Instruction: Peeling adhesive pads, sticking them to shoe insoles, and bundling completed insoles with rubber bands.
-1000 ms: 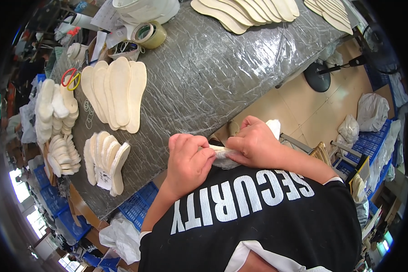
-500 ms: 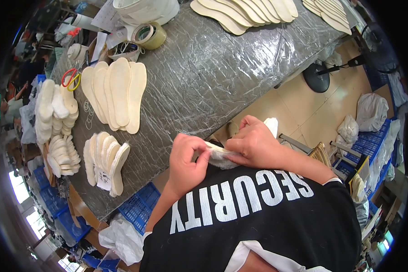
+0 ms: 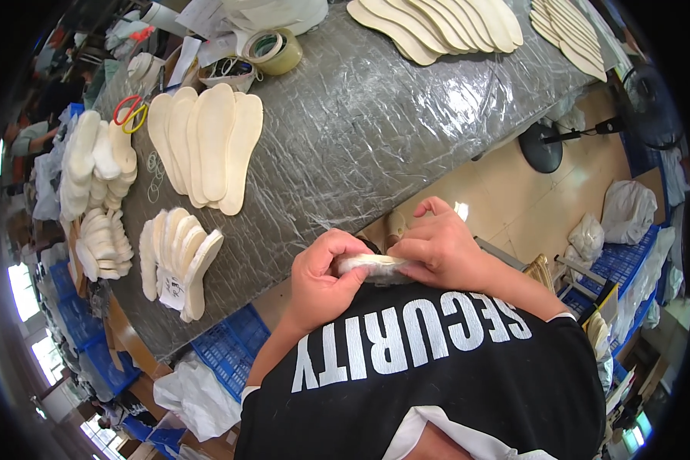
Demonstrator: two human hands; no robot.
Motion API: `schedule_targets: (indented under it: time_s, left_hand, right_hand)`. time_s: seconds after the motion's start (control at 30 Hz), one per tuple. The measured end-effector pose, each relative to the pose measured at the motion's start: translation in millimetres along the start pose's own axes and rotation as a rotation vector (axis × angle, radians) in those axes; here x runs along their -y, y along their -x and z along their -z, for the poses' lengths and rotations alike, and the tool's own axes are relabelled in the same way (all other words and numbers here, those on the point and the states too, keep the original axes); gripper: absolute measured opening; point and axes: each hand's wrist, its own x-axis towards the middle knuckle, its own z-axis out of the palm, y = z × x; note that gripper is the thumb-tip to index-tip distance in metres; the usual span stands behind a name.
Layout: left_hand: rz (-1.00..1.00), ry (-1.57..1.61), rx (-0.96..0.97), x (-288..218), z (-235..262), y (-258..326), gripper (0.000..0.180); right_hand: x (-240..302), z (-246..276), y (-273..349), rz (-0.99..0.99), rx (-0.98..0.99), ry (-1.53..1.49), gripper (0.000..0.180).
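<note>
Close to my chest, a cream insole (image 3: 369,262) with white fluffy lining is seen nearly edge-on between my two hands. My left hand (image 3: 326,272) grips its left end with the thumb and fingers. At the other end my right hand (image 3: 441,249) pinches the edge; a pale end sticks out beyond its fingers. Much of the insole is hidden by the fingers. On the table lie a fan of plain cream insoles (image 3: 207,146) and a fluffy-edged bundle (image 3: 180,257) with a white paper tag.
The table (image 3: 322,146) has a shiny plastic cover. Along its far side are more insoles (image 3: 445,27), tape rolls (image 3: 276,52) and a white tub. Red-and-yellow scissors (image 3: 133,115) lie at the left by fluffy stacks (image 3: 96,165). A black fan (image 3: 540,146) and blue crates (image 3: 234,349) stand around.
My left hand has shifted right along the insole, closer to my right hand. The insole has turned slightly, showing more white fluff. The table sits a little differently in view.
</note>
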Motion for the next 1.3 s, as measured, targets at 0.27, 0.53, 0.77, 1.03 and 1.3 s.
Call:
schedule_targets:
  time_s: [0.27,0.53,0.77,1.03,1.3]
  left_hand:
    - [-0.036,-0.015,-0.012,-3,-11,3,0.021]
    - [-0.238,-0.052,-0.130,-1,-7,-4,0.039]
    - [-0.425,-0.200,-0.167,-9,3,-19,0.024]
    - [-0.395,-0.188,-0.179,-14,1,-19,0.017]
    - [-0.354,-0.277,-0.234,-22,-2,-13,0.012]
  right_hand:
    - [1,-5,-6,0.027,-0.009,-0.011,0.016]
    - [-3,-8,-1,0.057,-0.213,-0.081,0.020]
    - [-3,-14,-20,0.048,-0.253,-0.348,0.018]
    - [-4,-22,-20,-0.046,-0.230,-0.171,0.010]
    - [13,-15,-25,-0.179,-0.211,-0.379,0.009]
